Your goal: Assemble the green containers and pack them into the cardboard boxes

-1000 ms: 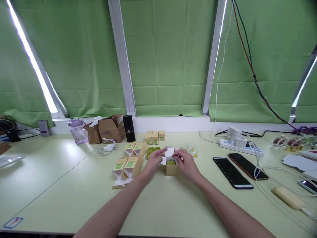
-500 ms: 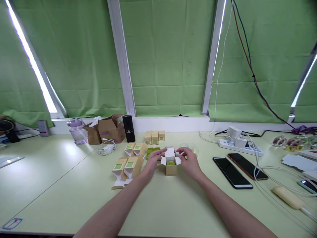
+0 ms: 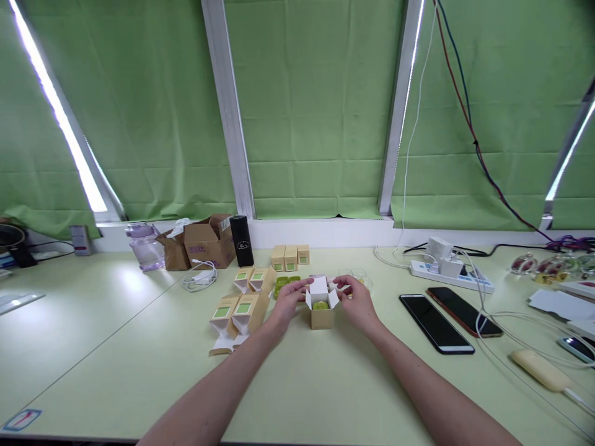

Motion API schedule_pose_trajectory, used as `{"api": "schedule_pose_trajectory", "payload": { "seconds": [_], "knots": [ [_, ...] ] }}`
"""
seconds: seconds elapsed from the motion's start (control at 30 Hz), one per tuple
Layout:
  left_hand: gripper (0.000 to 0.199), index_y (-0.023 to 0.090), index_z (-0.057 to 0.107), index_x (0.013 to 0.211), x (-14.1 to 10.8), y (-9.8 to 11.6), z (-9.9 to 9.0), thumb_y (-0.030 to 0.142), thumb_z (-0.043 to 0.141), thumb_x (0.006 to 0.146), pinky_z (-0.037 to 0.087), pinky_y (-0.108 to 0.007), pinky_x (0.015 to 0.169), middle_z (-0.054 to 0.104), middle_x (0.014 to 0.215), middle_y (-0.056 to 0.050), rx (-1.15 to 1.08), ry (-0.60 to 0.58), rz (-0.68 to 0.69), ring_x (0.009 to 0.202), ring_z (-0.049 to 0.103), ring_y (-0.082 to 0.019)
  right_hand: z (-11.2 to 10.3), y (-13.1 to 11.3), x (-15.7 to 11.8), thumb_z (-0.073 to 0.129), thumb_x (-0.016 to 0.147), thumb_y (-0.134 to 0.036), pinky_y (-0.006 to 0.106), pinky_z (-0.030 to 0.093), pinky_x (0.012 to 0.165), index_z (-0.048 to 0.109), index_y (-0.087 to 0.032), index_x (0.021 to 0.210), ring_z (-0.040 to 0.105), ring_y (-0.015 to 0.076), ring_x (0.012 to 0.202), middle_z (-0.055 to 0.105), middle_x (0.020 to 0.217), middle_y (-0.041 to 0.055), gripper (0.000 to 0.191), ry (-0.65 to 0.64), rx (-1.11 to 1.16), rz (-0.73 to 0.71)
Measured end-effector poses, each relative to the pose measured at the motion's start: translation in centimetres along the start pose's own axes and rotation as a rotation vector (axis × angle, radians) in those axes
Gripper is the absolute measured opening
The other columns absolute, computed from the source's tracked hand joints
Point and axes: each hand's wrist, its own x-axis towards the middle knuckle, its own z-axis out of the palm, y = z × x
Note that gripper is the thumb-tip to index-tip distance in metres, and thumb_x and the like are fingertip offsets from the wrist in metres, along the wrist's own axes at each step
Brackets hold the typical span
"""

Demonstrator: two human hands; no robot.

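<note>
A small cardboard box stands upright before me with its top open. Its white side flaps angle outward and the white lid flap rises at the back. Something round and green sits inside. My left hand is closed at the left side flap, and my right hand is closed at the right one, with fingertips curled around the box's top edges. Green containers lie behind my left hand, partly covered. Clear round pieces lie behind my right hand.
Several open kraft boxes lie on the left, and small closed boxes stand farther back. Two phones, a power strip and loose cables are on the right. A black cylinder, brown carton and purple bottle line the back left.
The box's two side flaps have folded slightly inward. My fingers have moved a little with them; the box stays in place.
</note>
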Motion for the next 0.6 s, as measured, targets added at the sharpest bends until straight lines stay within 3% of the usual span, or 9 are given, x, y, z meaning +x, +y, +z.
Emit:
{"api": "schedule_pose_trajectory", "payload": {
  "seconds": [0.3, 0.6],
  "knots": [
    [0.048, 0.015, 0.071, 0.116, -0.42, 0.10, 0.47, 0.021, 0.070, 0.068, 0.049, -0.030, 0.081, 0.075, 0.087, -0.007, -0.029, -0.029, 0.017, 0.085, 0.068, -0.020, 0.27, 0.01, 0.14, 0.057, 0.069, -0.026, 0.027, 0.046, 0.050, 0.068, -0.020, 0.101, 0.058, 0.0164, 0.062, 0.065, 0.093, 0.0049, 0.034, -0.045, 0.135, 0.096],
    [0.047, 0.018, 0.065, 0.118, -0.91, 0.15, 0.82, 0.027, 0.077, 0.073, 0.048, -0.031, 0.082, 0.072, 0.088, -0.006, -0.008, -0.059, 0.021, 0.085, 0.067, -0.020, 0.33, -0.02, 0.18, 0.054, 0.063, -0.024, 0.024, 0.041, 0.047, 0.066, -0.018, 0.106, 0.053, 0.0134, 0.058, 0.062, 0.091, 0.0035, 0.045, -0.050, 0.180, 0.137]
  ]
}}
